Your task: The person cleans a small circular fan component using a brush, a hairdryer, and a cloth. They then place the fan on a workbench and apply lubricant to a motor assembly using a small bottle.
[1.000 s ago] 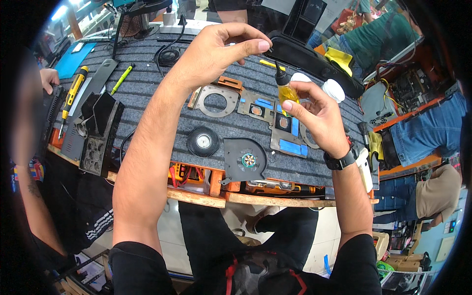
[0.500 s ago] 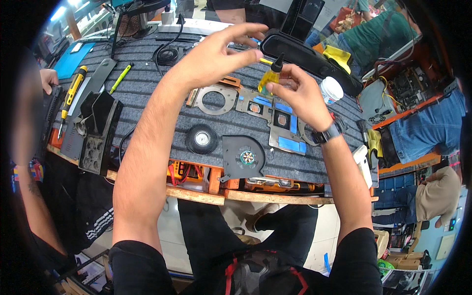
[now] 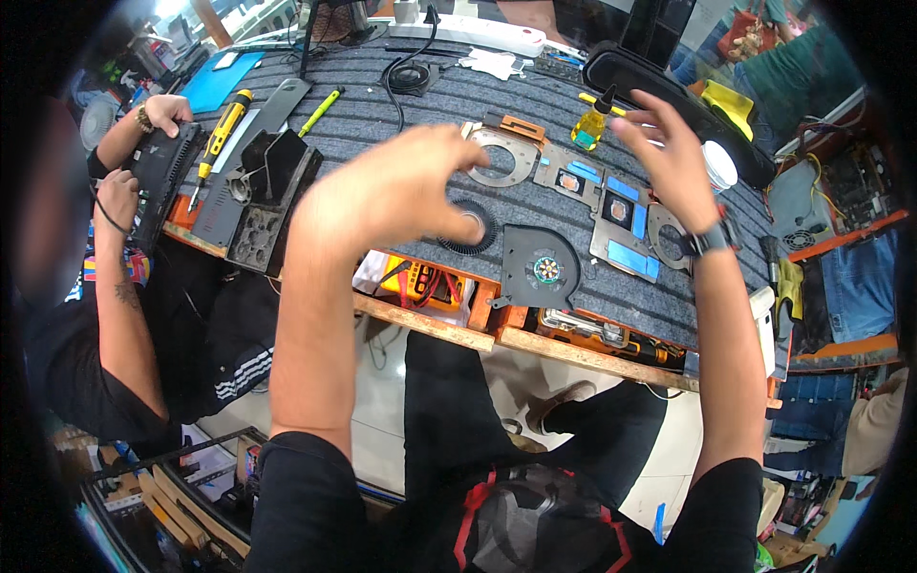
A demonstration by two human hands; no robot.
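Observation:
My left hand hovers with thumb and fingers apart over the black finned fan rotor, partly covering it; some motion blur softens the hand. A small bottle of yellow liquid with a black nozzle tip stands upright on the grey ribbed mat. Beside the bottle, my right hand is open, fingers spread, holding nothing. The black fan housing with a round coil in its middle lies near the front edge. Behind it is a metal heatsink plate with blue pads and a ring-shaped opening at each end.
A yellow screwdriver, a green pen and a black plastic part lie on the left. A white tub stands right. A co-worker's hands rest on a dark laptop part at far left. Open drawers hold tools.
My right hand has let go of the bottle, which now stands on the mat. My left hand has come down from near the nozzle to the rotor. The view has shifted left.

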